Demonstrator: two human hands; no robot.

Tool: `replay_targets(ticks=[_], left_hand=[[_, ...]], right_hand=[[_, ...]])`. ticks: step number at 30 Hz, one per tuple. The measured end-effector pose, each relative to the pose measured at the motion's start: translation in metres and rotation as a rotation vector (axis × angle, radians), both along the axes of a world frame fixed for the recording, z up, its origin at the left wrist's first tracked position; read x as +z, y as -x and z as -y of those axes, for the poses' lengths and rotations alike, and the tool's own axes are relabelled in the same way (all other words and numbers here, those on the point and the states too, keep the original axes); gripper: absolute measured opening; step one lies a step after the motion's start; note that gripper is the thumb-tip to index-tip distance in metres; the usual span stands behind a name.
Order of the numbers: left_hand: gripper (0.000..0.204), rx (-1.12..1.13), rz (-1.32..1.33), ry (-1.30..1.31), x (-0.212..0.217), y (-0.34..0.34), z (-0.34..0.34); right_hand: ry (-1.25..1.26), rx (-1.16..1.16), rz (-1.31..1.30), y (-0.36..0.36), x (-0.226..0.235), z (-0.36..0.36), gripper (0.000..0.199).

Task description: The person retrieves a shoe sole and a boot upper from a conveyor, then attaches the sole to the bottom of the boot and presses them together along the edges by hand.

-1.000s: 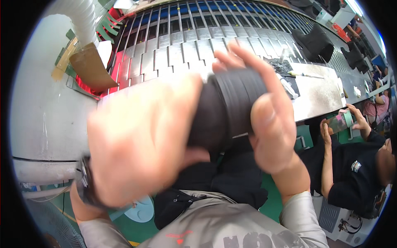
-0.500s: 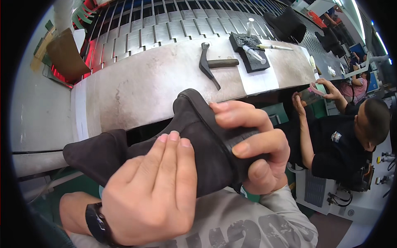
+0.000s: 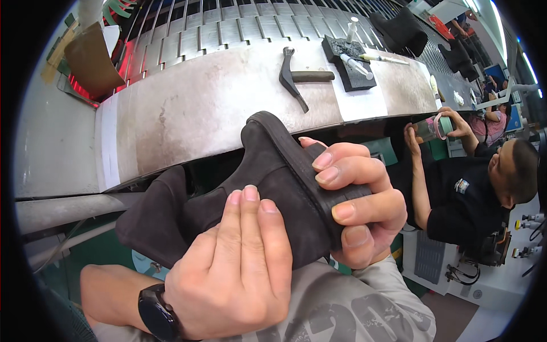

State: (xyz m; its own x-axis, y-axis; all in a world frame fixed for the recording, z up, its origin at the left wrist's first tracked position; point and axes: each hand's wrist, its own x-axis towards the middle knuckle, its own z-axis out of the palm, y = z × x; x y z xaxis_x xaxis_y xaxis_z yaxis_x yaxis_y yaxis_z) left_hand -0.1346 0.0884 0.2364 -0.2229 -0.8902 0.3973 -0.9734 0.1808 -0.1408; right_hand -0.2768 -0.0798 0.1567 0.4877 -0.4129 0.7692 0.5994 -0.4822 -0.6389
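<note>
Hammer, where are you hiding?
In the head view, the hammer lies on the bench, beyond the boot, just left of the black block.

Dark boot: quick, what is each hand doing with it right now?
Left hand: fingertips laid on the boot; thumb hidden, so whether it grips cannot be told.
Right hand: closed, holding the boot by its sole side.

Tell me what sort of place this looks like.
Probably a footwear workshop or factory line. A dark boot is being held, a hammer lies on the workbench, and what look like more boots stand along a slatted metal conveyor.
</note>
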Motion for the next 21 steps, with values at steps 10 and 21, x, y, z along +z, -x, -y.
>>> replay_targets(ticks=[10, 21], left_hand=[[0.016, -0.119, 0.069, 0.008, 0.001, -0.009, 0.015], [0.033, -0.208, 0.002, -0.045, 0.022, -0.056, 0.025]], right_hand=[[-0.062, -0.042, 0.038, 0.000, -0.003, -0.004, 0.018], [0.094, -0.020, -0.109, -0.019, 0.017, 0.017, 0.031]])
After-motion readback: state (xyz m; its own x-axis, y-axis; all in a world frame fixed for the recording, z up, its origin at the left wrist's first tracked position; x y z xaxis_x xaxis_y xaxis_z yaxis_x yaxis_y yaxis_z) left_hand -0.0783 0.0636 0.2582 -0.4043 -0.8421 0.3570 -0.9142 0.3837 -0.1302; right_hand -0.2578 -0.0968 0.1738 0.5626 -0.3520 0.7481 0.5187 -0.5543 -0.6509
